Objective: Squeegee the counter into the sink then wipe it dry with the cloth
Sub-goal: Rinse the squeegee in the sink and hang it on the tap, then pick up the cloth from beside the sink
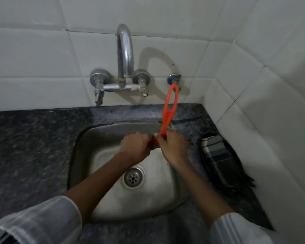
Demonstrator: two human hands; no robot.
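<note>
An orange squeegee [169, 106] stands nearly upright over the back of the steel sink [88, 138], its looped handle pointing up toward the wall. My left hand [135, 147] and my right hand [173, 147] both grip its lower end, where the blade head is mostly hidden under my fingers. A dark checked cloth [217, 154] lies folded on the dark granite counter [30, 147] to the right of the sink, apart from both hands.
A chrome tap [124, 55] with two valves is fixed to the white tiled wall above the sink. A small blue valve [173, 78] sits to its right. The tiled side wall [262, 120] closes in the counter on the right. The drain [132, 178] is in the basin's middle.
</note>
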